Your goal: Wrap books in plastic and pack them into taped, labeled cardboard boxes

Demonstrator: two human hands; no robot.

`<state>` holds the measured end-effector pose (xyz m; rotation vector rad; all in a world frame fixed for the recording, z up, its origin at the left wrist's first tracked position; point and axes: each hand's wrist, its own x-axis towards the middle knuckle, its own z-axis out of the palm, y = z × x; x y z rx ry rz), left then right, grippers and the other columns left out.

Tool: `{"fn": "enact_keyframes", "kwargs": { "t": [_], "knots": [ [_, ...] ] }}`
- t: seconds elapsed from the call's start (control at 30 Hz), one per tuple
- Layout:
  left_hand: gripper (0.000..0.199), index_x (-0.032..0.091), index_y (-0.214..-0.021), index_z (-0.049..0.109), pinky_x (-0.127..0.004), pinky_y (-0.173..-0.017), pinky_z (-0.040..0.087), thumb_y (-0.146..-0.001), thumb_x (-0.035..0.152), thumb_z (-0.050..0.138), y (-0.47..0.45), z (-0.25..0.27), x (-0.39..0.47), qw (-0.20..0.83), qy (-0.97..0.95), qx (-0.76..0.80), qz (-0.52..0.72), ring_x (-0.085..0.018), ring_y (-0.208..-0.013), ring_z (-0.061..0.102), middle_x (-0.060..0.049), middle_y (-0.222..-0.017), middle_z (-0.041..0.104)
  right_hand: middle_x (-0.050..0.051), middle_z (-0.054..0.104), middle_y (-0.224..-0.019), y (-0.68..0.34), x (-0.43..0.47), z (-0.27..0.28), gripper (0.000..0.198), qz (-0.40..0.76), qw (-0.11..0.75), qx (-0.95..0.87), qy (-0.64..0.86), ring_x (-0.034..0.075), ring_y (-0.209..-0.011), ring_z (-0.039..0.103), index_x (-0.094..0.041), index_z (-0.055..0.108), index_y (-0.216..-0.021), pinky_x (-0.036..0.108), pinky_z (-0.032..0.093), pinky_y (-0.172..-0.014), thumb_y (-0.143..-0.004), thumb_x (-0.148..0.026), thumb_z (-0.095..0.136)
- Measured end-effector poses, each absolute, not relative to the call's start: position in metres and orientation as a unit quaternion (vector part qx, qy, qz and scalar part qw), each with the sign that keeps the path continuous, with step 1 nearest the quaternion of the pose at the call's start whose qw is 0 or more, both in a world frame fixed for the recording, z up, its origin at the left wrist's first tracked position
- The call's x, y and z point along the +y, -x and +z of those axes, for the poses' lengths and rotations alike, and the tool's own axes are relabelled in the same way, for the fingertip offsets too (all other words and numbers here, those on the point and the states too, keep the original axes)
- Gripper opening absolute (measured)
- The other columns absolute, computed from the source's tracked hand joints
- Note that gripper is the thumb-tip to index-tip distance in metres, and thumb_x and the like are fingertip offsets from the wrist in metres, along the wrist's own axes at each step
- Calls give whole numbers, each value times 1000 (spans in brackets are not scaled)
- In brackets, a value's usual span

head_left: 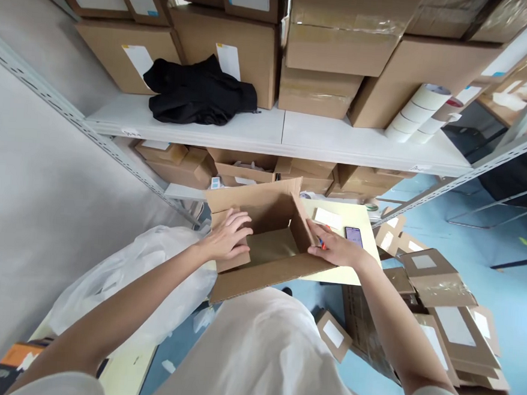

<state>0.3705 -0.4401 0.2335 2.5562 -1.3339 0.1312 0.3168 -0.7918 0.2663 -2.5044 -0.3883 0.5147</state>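
An open cardboard box [275,246] stands on the pale yellow table in front of me, its flaps raised or spread and its inside bare. My left hand [228,237] lies over the left flap, fingers spread and slightly bent toward the opening. On the opposite side, my right hand [334,247] is closed over the box's right edge, fingertips at the cardboard. A small red and blue item [323,242] shows by the right fingers; its kind is mostly hidden, and I cannot tell whether it is held.
On the yellow table [356,219] lie a phone [354,236] and a white block [327,218]. Shelves ahead bear cartons [324,96], a black garment [203,91] and tape rolls [416,115]. A white plastic bag [135,279] bulges at left; flattened boxes [455,331] pile up at right.
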Motion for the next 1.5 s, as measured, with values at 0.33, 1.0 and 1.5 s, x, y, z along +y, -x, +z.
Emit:
{"fn": "enact_keyframes", "kwargs": {
  "t": [0.33,1.0,1.5],
  "knots": [
    [102,21,-145,39,-55,-108,32,-67,88,41,-304,242,-380,319,-880,-338,-102,-41,-141,24,-18,-156,18,7,8,-161,-315,-839,256,109,322,385,-239,831,37,-146,8,-27,32,-148,53,21,-115,-58,-67,76],
    [151,21,-145,-30,-64,-112,20,-52,58,83,-355,195,-397,429,-902,-28,20,-46,-144,1,-26,-156,-14,20,10,-158,-411,-769,237,150,155,505,-145,837,39,-136,37,-35,-31,-144,54,48,-94,-51,-46,87],
    [101,20,-151,20,-48,-109,38,-71,53,70,-354,212,-394,367,-912,-166,-75,-33,-136,41,-16,-151,37,10,43,-147,-316,-758,194,72,50,433,-47,899,30,-133,44,-28,29,-146,50,34,-110,-83,-49,57]
  ]
}}
